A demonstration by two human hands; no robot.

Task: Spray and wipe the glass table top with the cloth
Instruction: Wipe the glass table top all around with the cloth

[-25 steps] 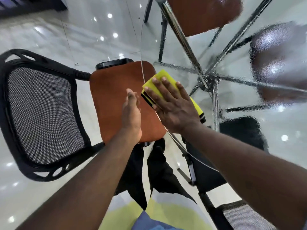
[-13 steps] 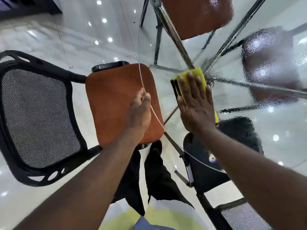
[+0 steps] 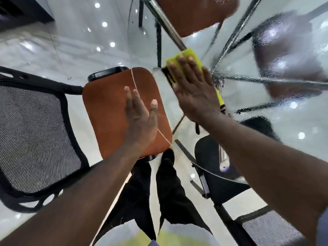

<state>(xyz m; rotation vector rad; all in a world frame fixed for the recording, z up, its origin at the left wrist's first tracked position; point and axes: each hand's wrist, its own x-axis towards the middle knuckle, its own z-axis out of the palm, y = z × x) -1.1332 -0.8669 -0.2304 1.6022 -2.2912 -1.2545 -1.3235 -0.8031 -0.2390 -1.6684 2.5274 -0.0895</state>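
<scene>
Right hand (image 3: 193, 89), spread flat, has pushed the cloth (image 3: 186, 55) farther; left hand (image 3: 140, 119) now open.

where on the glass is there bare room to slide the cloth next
Free: the glass top between the left hand and the right hand, and the wet, beaded stretch right of the cloth. Crowded: the near rim, where the left hand lies across the edge and the right forearm crosses it.

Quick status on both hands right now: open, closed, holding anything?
Left hand: open and flat at the glass table top's edge, holding nothing.
Right hand: open, palm pressing the yellow cloth flat on the glass, not gripping it.
</scene>
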